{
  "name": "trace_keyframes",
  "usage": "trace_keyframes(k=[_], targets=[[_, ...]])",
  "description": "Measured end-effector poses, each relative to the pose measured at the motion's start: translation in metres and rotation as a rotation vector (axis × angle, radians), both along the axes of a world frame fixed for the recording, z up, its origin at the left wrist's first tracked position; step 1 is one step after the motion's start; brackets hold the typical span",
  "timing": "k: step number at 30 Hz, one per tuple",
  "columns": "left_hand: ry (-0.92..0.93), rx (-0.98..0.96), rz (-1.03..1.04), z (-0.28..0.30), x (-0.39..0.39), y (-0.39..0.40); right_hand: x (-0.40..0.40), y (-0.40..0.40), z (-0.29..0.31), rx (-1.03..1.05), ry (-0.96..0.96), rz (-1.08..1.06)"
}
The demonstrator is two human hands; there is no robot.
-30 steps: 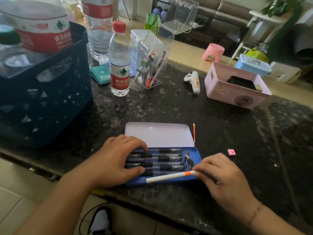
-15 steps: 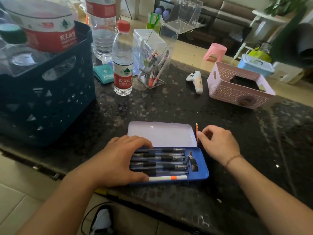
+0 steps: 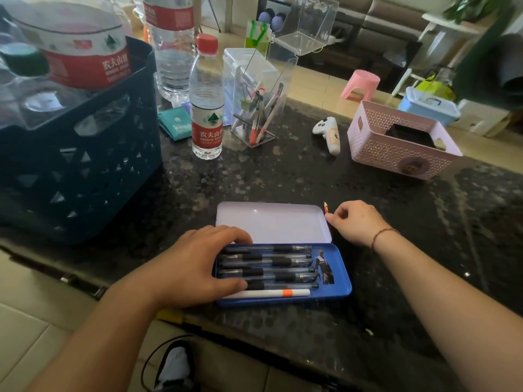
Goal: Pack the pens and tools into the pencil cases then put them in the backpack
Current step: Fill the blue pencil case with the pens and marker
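blue tin pencil case (image 3: 341, 290) lies open on the speckled stone desk (image 3: 283, 176), holding black pens (image 3: 266, 261) and a white pen (image 3: 266, 293). left hand (image 3: 189, 267) rests spread across it; right hand (image 3: 358, 222) fingers pinch a short pencil (image 3: 326, 207) beside the lid. "nongfu spring" bottle (image 3: 207, 108) stands behind.

Blue case (image 3: 341, 290): 5 black pens (image 3: 266, 269), 1 white pen (image 3: 266, 293). Desk: 1 pencil (image 3: 326, 207), 1 pink basket (image 3: 396, 154), 1 controller (image 3: 329, 134), 2 upright bottles (image 3: 206, 108).
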State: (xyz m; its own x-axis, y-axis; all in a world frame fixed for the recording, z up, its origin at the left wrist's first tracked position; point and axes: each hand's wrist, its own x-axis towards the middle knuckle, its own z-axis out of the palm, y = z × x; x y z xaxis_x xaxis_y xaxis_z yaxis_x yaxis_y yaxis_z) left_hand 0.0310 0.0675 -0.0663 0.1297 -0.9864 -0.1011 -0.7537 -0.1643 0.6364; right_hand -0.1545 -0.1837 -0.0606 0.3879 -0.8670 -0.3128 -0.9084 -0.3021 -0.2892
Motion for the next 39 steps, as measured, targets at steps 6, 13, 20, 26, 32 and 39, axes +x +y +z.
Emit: trace_keyframes(k=[6,13,20,26,32,39], targets=[[0.003,-0.021,0.018,0.001,0.001,-0.001,0.003,-0.004,0.005,0.058,0.025,0.009],[-0.017,0.010,0.018,-0.004,0.002,-0.001,-0.004,-0.007,0.008,0.074,-0.092,-0.114],[-0.013,-0.056,0.067,-0.003,0.002,-0.002,-0.002,-0.001,0.007,-0.044,0.107,-0.044],[-0.056,-0.117,0.347,-0.006,0.003,-0.010,-0.029,0.073,0.016,-0.663,-0.233,0.790],[-0.095,0.078,0.410,-0.010,-0.003,-0.014,-0.037,0.105,-0.011,-0.553,-0.277,0.959],[-0.061,0.069,0.413,-0.008,-0.004,-0.015,-0.046,0.095,-0.005,-0.537,-0.284,0.809]])
